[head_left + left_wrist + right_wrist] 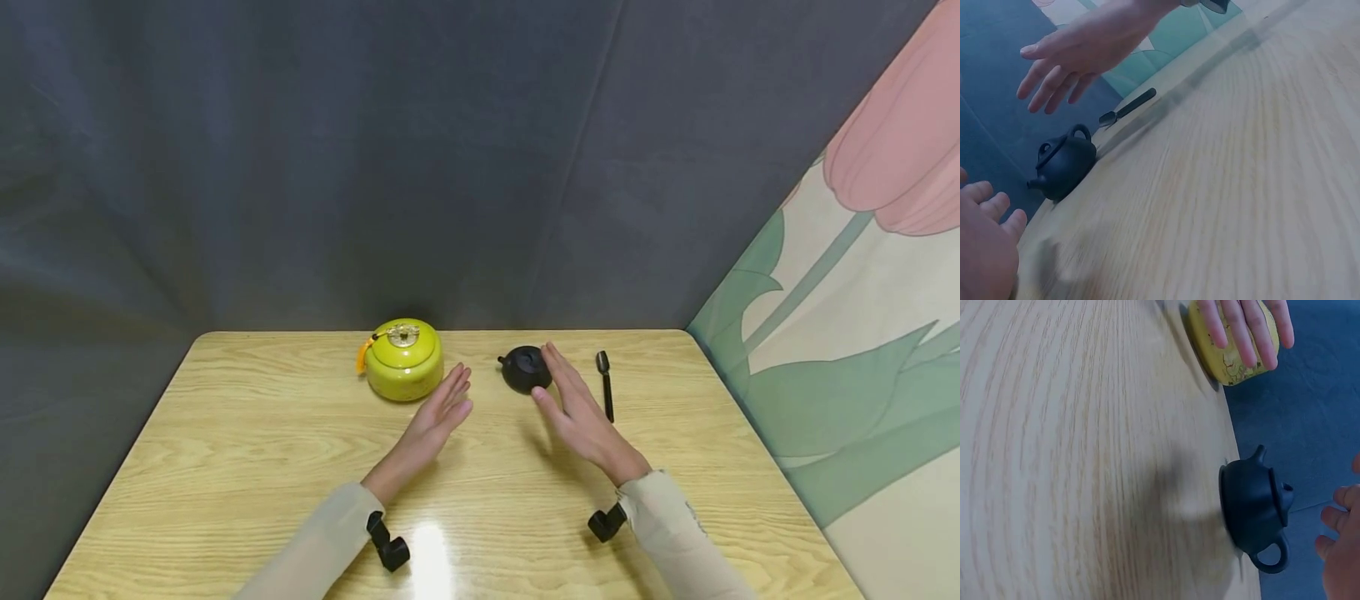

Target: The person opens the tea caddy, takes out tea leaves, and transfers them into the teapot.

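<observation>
A small black teapot [522, 370] stands near the back of the table, its spout pointing left in the head view. To its left is a yellow-green lidded jar [405, 367] with a metal piece on the lid and an orange tassel. My right hand [581, 417] hovers in front and to the right of the teapot, fingers extended, overlapping its edge in the head view; the right wrist view shows a gap between them. My left hand [431, 425] is held in the air just right of the jar, fingers straight and palm facing inward. Both hands hold nothing.
A small black scoop [605, 386] lies on the wooden table [247, 450] right of the teapot. A dark curtain [450, 167] hangs behind the table's back edge. On the right rises a wall [847, 358] painted with flowers.
</observation>
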`<act>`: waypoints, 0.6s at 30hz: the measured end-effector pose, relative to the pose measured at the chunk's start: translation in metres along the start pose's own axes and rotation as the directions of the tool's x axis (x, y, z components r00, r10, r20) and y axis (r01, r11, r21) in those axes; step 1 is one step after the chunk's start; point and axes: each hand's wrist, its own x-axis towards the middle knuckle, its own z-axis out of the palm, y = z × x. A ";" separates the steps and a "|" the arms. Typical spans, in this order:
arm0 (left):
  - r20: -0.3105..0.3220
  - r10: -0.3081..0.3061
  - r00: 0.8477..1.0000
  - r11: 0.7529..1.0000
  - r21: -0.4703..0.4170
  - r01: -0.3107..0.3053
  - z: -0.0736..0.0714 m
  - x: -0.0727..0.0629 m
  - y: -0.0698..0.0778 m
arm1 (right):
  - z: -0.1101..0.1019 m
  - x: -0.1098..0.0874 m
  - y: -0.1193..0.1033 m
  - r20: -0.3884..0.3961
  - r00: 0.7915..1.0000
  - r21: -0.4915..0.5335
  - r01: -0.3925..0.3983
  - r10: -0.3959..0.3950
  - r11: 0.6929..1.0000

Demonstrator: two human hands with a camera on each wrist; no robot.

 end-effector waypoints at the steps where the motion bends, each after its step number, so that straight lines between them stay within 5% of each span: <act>1: -0.015 -0.009 1.000 1.000 -0.006 0.009 0.001 0.003 -0.001 | 0.001 0.000 0.001 -0.002 1.000 0.003 -0.005 0.005 1.000; 8: -0.098 -0.079 0.992 0.997 -0.002 0.079 0.010 0.023 -0.005 | 0.007 0.003 0.006 -0.013 0.998 0.039 -0.058 0.059 0.998; 18: -0.090 -0.050 0.995 0.999 0.015 0.052 0.021 0.041 -0.010 | 0.014 0.012 0.012 -0.027 0.997 0.054 -0.076 0.078 0.996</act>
